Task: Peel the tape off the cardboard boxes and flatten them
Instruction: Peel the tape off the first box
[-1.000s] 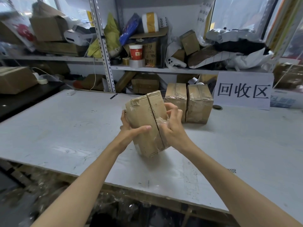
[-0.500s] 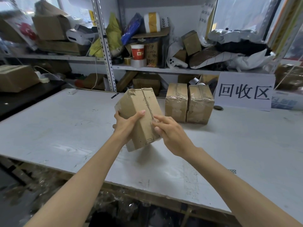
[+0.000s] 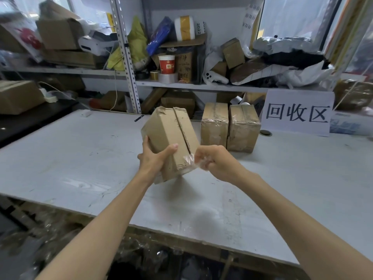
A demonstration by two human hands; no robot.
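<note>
Table: a white, scuffed tabletop (image 3: 80, 158) spreads out in front of me, its near edge above a heap of crumpled clear plastic (image 3: 60, 239) on the floor
Room: behind the table a metal shelf (image 3: 201, 86) is crowded with cartons, bags, a red paper cup (image 3: 167, 64) and rolls of tape
Sign: a white sheet (image 3: 297, 113) with three black characters stands at the far right of the table
Waiting: two taped boxes (image 3: 215, 126) stand upright and touching at the table's far edge, just left of the sign
Left hand: my left hand (image 3: 153, 158) reaches forward on a bare arm, thumb laid across the near face of the held box (image 3: 171, 134), fingers round its left side, gripping it
Right hand: my right hand (image 3: 216, 160) is curled tight, pinching the tape strip (image 3: 189, 158)
Box pose: I hold it tilted above the table, the seam between its flaps facing me with a bare corrugated edge showing
Tape: clear and crinkled, it runs from the box's lower right corner into my right fingers
Box to hands: it sits in my left hand; my right hand is just beside its lower right corner, joined to it by the tape; the waiting boxes lie beyond, to the right
</note>
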